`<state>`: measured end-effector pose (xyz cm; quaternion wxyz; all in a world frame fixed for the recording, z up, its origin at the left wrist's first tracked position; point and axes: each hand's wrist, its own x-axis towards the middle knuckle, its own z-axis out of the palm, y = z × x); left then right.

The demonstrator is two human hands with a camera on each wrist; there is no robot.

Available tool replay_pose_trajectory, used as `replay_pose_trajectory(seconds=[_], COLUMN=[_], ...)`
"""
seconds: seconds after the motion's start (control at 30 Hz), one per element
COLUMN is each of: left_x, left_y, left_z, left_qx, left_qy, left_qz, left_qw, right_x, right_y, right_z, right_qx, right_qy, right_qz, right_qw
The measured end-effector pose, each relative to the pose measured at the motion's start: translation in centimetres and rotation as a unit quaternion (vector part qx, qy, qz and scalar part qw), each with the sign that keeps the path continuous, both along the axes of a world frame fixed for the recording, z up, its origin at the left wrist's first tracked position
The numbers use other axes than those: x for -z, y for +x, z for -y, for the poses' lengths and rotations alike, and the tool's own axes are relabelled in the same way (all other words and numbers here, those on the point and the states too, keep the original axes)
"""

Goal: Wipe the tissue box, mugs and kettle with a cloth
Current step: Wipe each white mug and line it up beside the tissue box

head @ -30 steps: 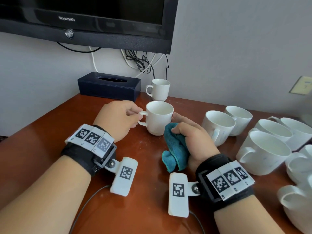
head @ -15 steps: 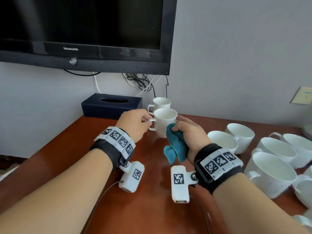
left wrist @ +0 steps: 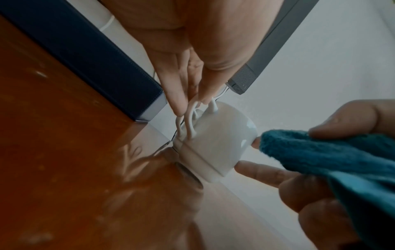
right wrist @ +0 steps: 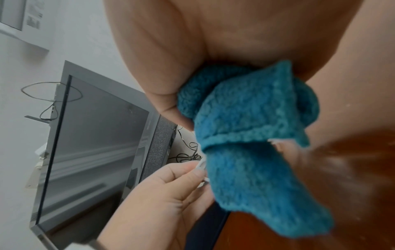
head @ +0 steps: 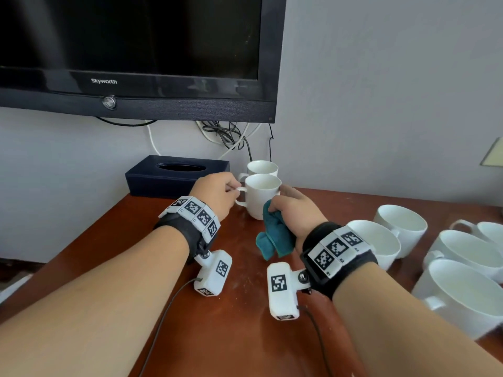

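Left hand (head: 217, 194) pinched white mug (head: 261, 197) handle, right hand (head: 295, 213) squeezed teal cloth (head: 275, 235) against mug, on brown table (head: 239, 336)

Mugs, white: 7 in all. 2 stood at 12 o'clock, a back mug (head: 262, 167) and a front mug (head: 261, 198); 5 side mugs (head: 400, 227) sat grouped at 3 o'clock on the table (head: 239, 336). Tissue box (head: 168, 180): 1, approx. 11 o'clock. Cloth (head: 275, 236): 1, teal. TV (head: 136, 50): 1. Hands: 2, left hand (head: 215, 194) & right hand (head: 296, 213). Marker wristbands (head: 194, 214): 2. Wrist cam units (head: 213, 272): 2.
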<state>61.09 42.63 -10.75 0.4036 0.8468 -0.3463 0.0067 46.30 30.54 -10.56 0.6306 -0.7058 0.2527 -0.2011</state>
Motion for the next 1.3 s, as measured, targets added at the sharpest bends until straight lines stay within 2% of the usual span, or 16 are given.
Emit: replay_pose_trajectory(seconds=[0.6,0.83,1.0,1.1,1.27,1.3], left_x=[0.3,-2.4,-5.1,-6.8,-10.2,-10.6], left_y=[0.8,-1.1,-5.1,-8.4,-15.6,-17.0], left_z=[0.3,-1.3,-2.4,-2.7,-2.3,-2.1], left_qx=[-0.019,0.013,0.086,0.157,0.292,0.311], left_qy=[0.022,0.048,-0.004,0.011,0.011,0.013], left_qz=[0.016,0.082,0.009,-0.038,-0.12,-0.117], left_qw=[0.999,0.995,0.996,0.987,0.949,0.943], right_x=[1.9,0.7,-1.8,-3.6,-6.5,-7.1], right_y=[1.0,-1.1,-3.8,-5.6,-10.6,-11.9], right_z=[0.8,-0.4,-1.1,-0.9,-1.1,-1.2], right_qx=[0.009,0.091,0.114,0.126,0.13,0.135], right_qy=[-0.02,-0.021,-0.009,0.013,0.029,0.023], right_qz=[-0.005,-0.012,0.025,0.059,0.09,0.091], right_qw=[1.0,0.996,0.993,0.99,0.987,0.986])
